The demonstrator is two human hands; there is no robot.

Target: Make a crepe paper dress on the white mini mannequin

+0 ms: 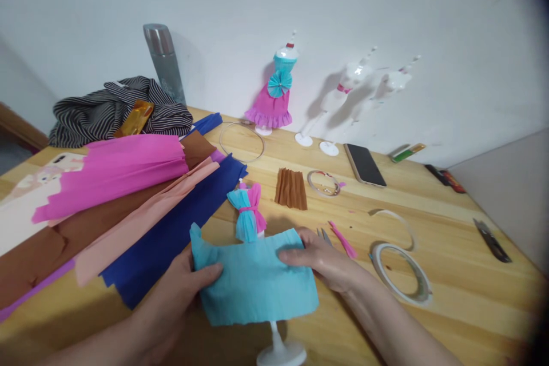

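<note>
Above the table (450,197), away from its back edge, blue paper (259,286) is pinched by left hand (186,283) and right hand (321,257); judged light, fragile, best gripped by its sides.

Coloured sheets (150,220) crowd the worktop (454,211) beyond the left hand (182,280), and a dressed stand (249,220) blocks the way straight ahead. On the right there is room to pass between the tape roll (424,289) and the black cutter (491,241), over bare worktop toward the phone (364,164)
</note>
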